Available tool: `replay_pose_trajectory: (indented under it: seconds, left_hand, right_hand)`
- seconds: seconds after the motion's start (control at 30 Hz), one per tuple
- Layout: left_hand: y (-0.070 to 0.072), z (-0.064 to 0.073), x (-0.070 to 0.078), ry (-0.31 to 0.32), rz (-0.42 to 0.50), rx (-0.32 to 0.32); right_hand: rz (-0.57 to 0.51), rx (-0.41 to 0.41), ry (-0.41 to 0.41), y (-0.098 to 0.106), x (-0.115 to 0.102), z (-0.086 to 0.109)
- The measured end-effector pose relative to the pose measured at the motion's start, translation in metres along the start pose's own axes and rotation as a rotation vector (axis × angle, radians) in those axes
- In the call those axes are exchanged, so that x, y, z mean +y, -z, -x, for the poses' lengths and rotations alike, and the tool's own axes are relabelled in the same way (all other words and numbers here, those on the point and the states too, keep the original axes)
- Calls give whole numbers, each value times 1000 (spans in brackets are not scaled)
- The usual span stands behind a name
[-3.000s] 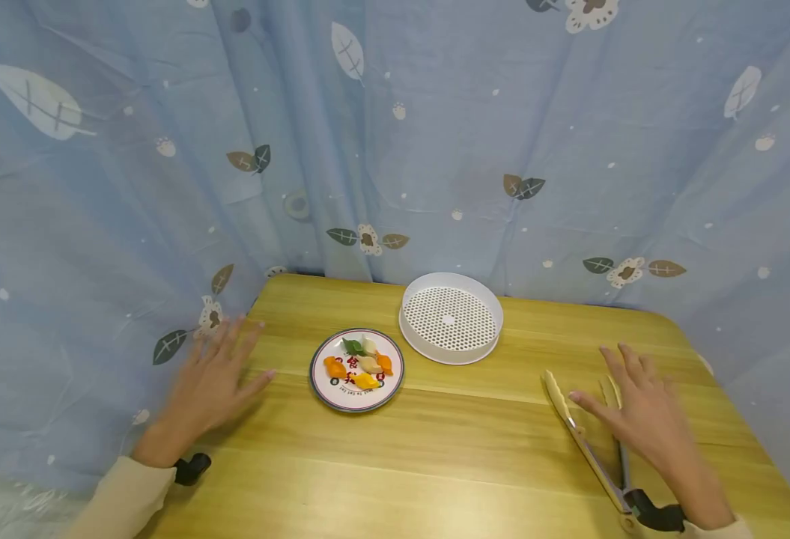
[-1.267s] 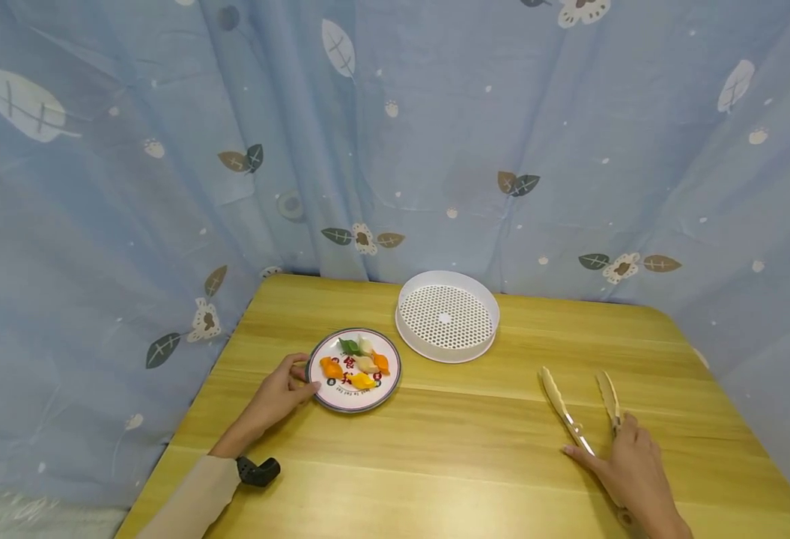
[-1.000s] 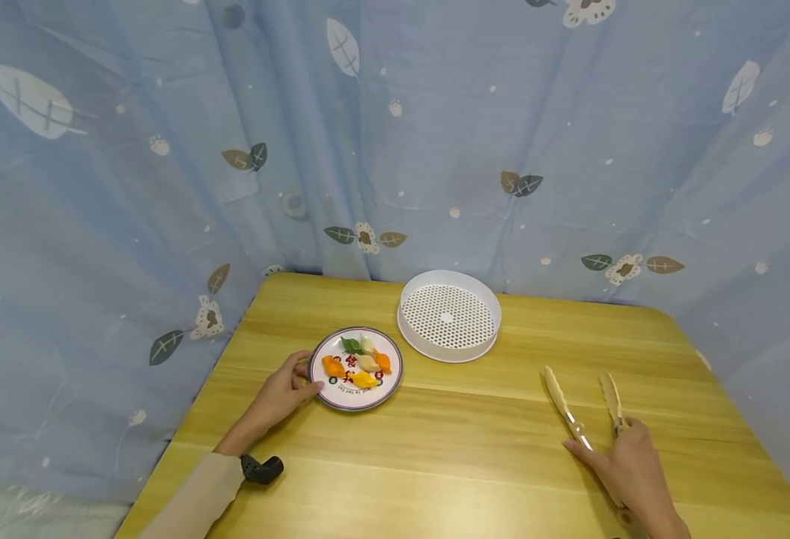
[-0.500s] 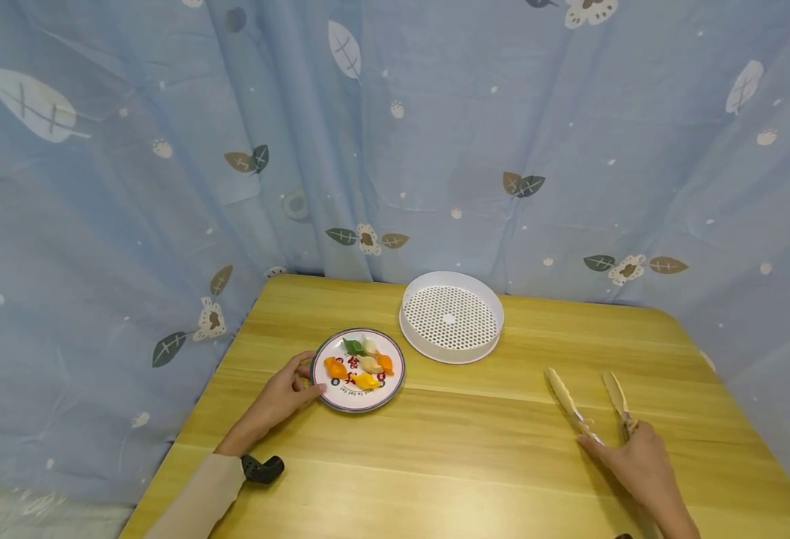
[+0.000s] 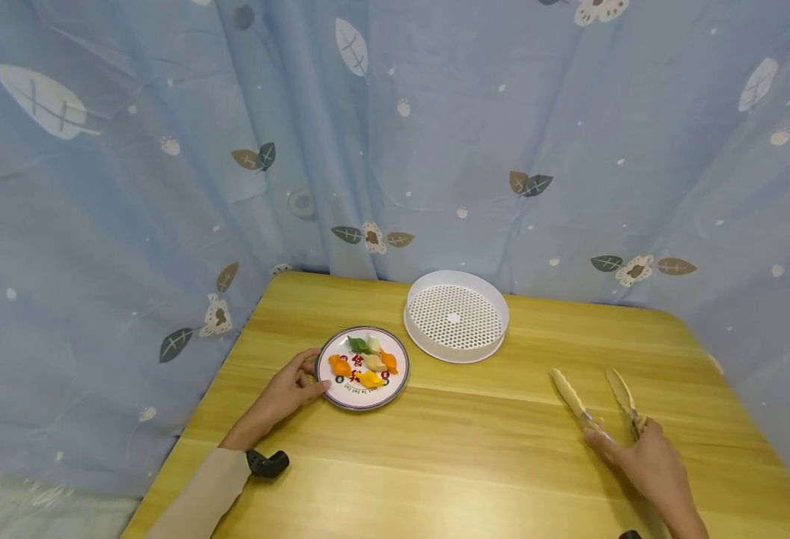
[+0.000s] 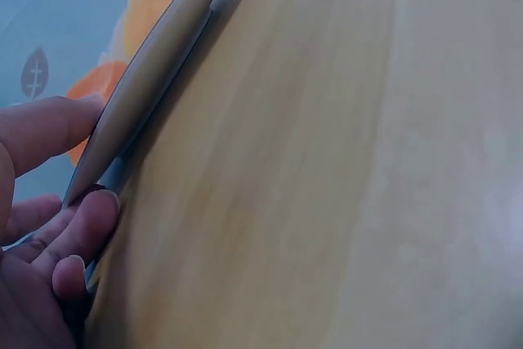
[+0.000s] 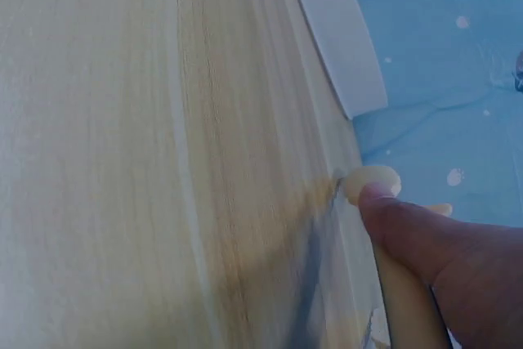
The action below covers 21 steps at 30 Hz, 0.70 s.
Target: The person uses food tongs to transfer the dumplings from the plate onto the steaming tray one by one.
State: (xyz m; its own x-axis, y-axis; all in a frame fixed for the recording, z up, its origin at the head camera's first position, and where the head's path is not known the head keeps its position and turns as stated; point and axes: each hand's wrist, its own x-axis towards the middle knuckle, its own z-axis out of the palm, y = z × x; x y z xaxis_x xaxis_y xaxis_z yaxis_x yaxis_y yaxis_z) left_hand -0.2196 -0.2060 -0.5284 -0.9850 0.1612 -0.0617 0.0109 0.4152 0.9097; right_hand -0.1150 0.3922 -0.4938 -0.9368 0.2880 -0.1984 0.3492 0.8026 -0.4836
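Note:
My left hand pinches the left rim of a round white plate, thumb on top and fingers beneath, as the left wrist view confirms. On the plate lie several small dumpling-like pieces: orange, yellow, green and pale ones. Toward the table's right side, my right hand grips a pair of tongs with cream scalloped tips. The tongs' arms are spread, with nothing between them. In the right wrist view the thumb presses one arm; the other fingers are hidden.
A white round steamer tray with a perforated bottom stands at the back middle of the wooden table, right of the plate. A blue patterned curtain hangs behind and on both sides. A black wrist device sits on the left wrist.
Both hands began spread above the table. The left came right and took the plate's rim; the right came down and took the tongs, whose tips have since shifted slightly right. The plate stays put.

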Motion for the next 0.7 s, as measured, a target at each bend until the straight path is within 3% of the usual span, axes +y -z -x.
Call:
replay_pose_trajectory:
  seconds: [0.27,0.5,0.7]
  left_hand:
    - [-2,0,1,15,19,1]
    - [3,1,4,-12,29,4]
    - [-2,1,2,1,42,-10]
  right_hand:
    - [24,-27,12,10,-12,-13]
    - [10,93,208,18,-35,-15]
    - [-8,108,258,20,-50,-14]
